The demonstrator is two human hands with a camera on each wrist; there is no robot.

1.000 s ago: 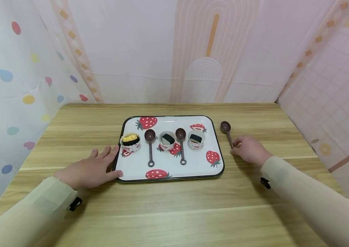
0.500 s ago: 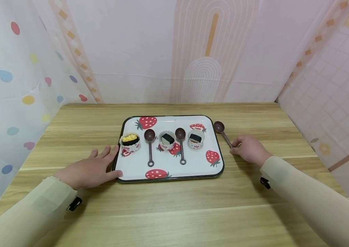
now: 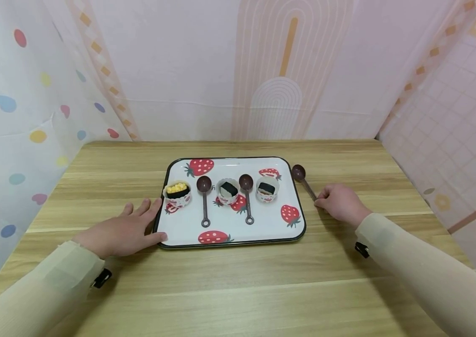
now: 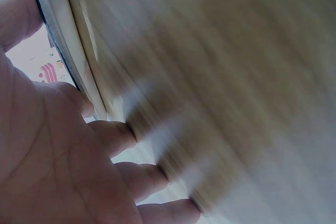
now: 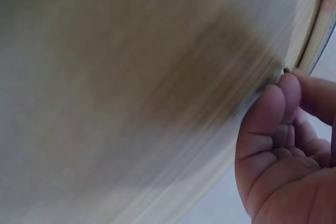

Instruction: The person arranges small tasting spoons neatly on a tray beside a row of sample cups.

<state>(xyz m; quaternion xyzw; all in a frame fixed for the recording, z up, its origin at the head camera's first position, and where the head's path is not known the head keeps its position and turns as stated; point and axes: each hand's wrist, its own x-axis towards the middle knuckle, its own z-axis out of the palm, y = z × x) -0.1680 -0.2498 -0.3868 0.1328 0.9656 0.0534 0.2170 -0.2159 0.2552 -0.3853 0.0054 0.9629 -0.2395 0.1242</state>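
Observation:
My right hand [image 3: 342, 204] pinches the handle end of a dark brown measuring spoon [image 3: 298, 173]. The spoon slants beside the tray's right side, its round bowl right at the black rim. In the right wrist view only a dark tip shows at the thumb and fingertips [image 5: 286, 93]. My left hand [image 3: 124, 232] lies with spread, straight fingers at the left edge of a white strawberry-print tray [image 3: 187, 236], its thumb over the rim. On the tray, two similar brown spoons [image 3: 204, 185] alternate with three paper cups [image 3: 229, 200] of sushi-like food.
The left cup's piece [image 3: 178, 190] has a yellow topping; the other two are white with dark bands. The wooden table [image 3: 238, 290] extends around the tray. Behind it hangs a pink patterned curtain [image 3: 179, 70], with a dotted curtain [image 3: 18, 117] at left.
Over the last second the held spoon's bowl has swung left toward the tray's right rim, while its handle end stays in my right fingers. My left hand and the tray have not moved.

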